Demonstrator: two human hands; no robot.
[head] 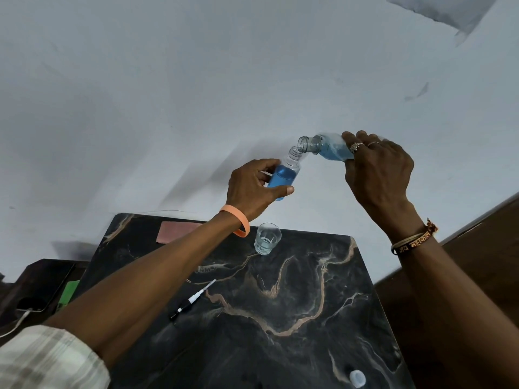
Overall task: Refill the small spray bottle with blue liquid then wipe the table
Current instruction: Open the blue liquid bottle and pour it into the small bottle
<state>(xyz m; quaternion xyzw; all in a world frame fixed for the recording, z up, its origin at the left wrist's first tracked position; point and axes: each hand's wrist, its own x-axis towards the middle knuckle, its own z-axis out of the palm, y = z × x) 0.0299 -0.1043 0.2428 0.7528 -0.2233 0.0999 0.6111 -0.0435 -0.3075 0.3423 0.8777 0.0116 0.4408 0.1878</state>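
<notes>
My left hand [250,186] grips the small clear spray bottle [286,172], uncapped, tilted a little and holding blue liquid to well above its middle. My right hand [376,169] grips a larger clear bottle [325,148] of blue liquid, tipped on its side with its open mouth right at the small bottle's neck. Both bottles are held in the air above the far edge of the black marble table [280,318]. The spray pump head with its dip tube [192,300] lies on the table below my left forearm.
A small glass [266,238] with clear liquid stands near the table's far edge. A pink cloth [175,233] lies at the far left corner. A white cap [357,378] sits near the front edge. A phone on a cable [42,293] rests on dark furniture to the left.
</notes>
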